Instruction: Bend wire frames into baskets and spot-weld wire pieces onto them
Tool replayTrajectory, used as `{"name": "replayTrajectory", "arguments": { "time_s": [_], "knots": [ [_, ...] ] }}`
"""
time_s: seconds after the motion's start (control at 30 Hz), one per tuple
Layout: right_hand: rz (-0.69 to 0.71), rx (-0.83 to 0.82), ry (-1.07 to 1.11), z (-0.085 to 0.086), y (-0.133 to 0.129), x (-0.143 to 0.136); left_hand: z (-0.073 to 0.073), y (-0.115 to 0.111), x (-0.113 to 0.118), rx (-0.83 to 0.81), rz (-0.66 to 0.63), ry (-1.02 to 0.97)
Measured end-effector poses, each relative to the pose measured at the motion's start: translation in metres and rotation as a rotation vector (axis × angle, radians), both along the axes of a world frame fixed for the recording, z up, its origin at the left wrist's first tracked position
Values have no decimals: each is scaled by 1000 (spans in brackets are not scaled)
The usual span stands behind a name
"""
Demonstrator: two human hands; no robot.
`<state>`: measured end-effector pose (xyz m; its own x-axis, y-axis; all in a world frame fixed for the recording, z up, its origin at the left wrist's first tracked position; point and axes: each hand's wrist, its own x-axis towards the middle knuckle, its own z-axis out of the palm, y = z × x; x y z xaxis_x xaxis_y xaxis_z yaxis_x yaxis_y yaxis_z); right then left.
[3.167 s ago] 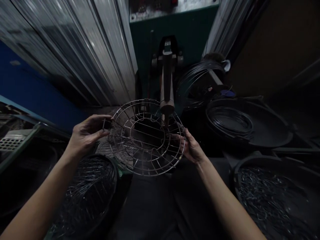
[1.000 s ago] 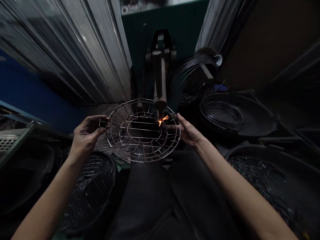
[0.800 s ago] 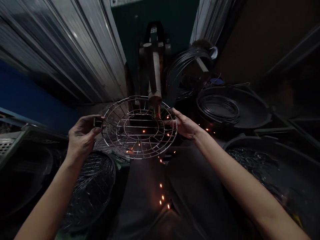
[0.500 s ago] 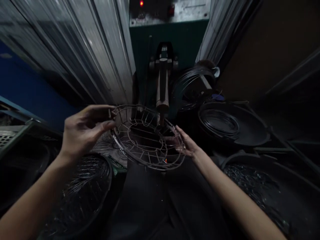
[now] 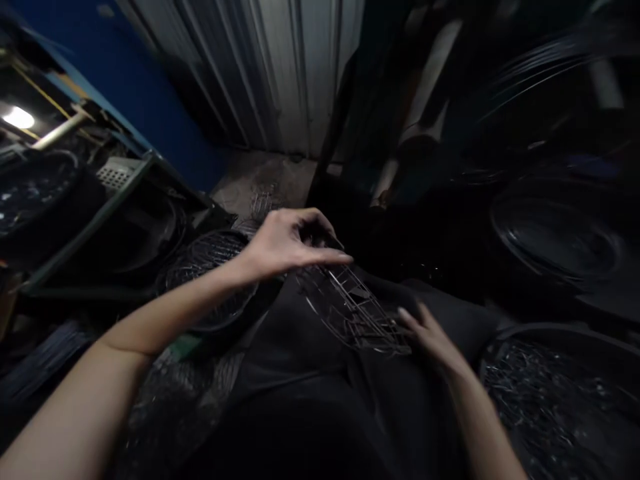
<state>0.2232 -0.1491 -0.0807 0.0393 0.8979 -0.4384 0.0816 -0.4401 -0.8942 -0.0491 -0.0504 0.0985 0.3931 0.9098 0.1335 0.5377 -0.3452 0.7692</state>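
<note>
A round wire basket [image 5: 360, 300] is tilted steeply over my dark-clothed lap, seen nearly edge-on. At its upper left end, my left hand [image 5: 285, 247] curls round the rim, thumb along the near side and fingers bent over the far side. My right hand [image 5: 433, 337] is beside the basket's lower right end with its fingers apart. Blur and darkness hide whether the right fingertips touch the wire.
A black tub of wire pieces [image 5: 210, 250] stands left of my lap. Another tub with small bent wires [image 5: 550, 393] is at the right. The machine's pale electrode arm [image 5: 435, 73] rises ahead. A green rack [image 5: 95, 233] stands left, beside a blue panel [image 5: 160, 87].
My view has swung left and down. The wire basket has come down from under the machine arm toward my lap and tipped steeply. My right hand has loosened from its rim.
</note>
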Motion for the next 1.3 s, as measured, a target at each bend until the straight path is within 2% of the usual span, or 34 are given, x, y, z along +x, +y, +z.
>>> {"name": "replayTrajectory", "arguments": {
  "time_s": [0.03, 0.1, 0.13, 0.2, 0.27, 0.33, 0.4, 0.5, 0.6, 0.67, 0.77, 0.83, 0.97, 1.3],
  "knots": [
    [-39, 12, -175, 14, -5, 13, -16, -12, 3, -17, 23, -20],
    [-69, 156, -399, 50, -11, 20, -42, -34, 13, -60, 32, -24],
    [-22, 247, -424, 69, -13, 13, -51, -44, 18, -80, 18, -16],
    [170, 372, -409, 98, -14, -14, -63, -59, 30, -117, -19, 11],
    [309, 378, -404, 108, -14, -46, -68, -69, 36, -140, -37, 46],
    [313, 347, -405, 102, -13, -67, -70, -75, 36, -136, -63, 79],
    [247, 328, -392, 90, -13, -74, -71, -79, 29, -58, -108, 82],
    [216, 298, -347, 77, -15, -68, -76, -83, 13, 255, -215, 85],
    [217, 284, -320, 75, -15, -62, -89, -82, 3, 578, -462, 150],
    [220, 292, -330, 77, -14, -63, -99, -79, 3, 717, -604, 180],
    [230, 321, -373, 80, -13, -68, -108, -73, 9, 846, -702, 234],
    [226, 342, -403, 80, -14, -71, -109, -71, 13, 900, -735, 256],
    [198, 343, -418, 80, -21, -76, -109, -76, 15, 965, -705, 201],
    [29, 348, -333, 73, -66, -94, -118, -106, 13, 929, -712, 204]
  ]
}}
